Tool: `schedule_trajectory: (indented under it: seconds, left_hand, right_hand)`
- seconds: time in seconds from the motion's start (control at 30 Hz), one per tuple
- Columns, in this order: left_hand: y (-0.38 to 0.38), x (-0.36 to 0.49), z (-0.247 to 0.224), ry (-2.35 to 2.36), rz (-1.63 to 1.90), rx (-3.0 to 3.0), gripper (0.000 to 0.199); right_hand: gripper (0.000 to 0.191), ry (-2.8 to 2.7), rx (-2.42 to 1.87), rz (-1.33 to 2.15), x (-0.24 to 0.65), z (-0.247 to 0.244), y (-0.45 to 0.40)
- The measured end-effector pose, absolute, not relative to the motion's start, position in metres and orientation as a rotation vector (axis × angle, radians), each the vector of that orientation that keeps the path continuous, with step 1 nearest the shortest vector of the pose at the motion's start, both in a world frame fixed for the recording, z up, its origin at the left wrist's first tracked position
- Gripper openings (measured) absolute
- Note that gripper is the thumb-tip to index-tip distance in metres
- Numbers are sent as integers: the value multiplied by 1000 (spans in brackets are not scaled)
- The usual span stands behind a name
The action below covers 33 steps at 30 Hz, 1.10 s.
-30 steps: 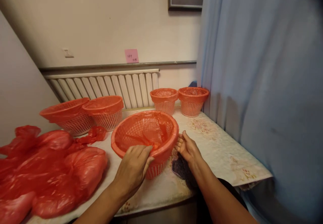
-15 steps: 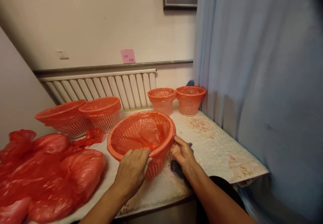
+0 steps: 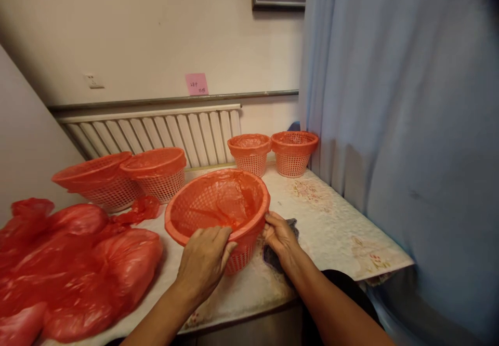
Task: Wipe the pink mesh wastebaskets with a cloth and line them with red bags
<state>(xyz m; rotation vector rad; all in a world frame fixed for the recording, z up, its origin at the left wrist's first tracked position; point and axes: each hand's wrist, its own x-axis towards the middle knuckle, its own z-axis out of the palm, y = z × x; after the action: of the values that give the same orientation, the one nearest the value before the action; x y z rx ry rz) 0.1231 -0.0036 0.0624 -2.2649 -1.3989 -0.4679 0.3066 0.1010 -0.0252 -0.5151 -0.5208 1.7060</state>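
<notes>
In front of me a plastic mesh basket (image 3: 239, 260) stands on the table, tilted slightly toward me. A thin red plastic bag (image 3: 234, 200) lines it and is folded over its rim. My left hand (image 3: 206, 257) grips the near rim, fingers over the edge and inside, thumb outside. At the right side of the rim, my right hand (image 3: 278, 234) pinches the bag's folded edge between thumb and fingers. Under the right wrist lies a dark grey cloth (image 3: 271, 258), partly covered by the hand.
A heap of red plastic bags (image 3: 86, 273) covers the table's left. Two lined baskets (image 3: 159, 174) lean together behind it. Two more lined baskets (image 3: 294, 154) stand at the back right. A blue curtain (image 3: 390, 128) hangs along the right; a radiator (image 3: 156, 133) is behind.
Hardly anything differs. My right hand has shifted very slightly along the basket's right rim, and the view has tilted a touch. The left hand keeps its grip.
</notes>
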Motion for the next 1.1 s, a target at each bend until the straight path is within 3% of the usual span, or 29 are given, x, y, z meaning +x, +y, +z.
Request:
schedule_trajectory:
  seconds: [0.17, 0.43, 1.1]
  left_hand:
    - [-3, 125, 62, -1416, -421, -2248, 15]
    - [0, 126, 60, -1402, -421, -2222, 15]
    - [-3, 125, 59, -1382, -437, -2195, 15]
  right_hand:
    - [18, -461, -454, 1611, 309, -22, 103]
    - [30, -520, -271, 1737, 311, -6, 90]
    - [30, -637, -684, 1733, 313, -30, 105]
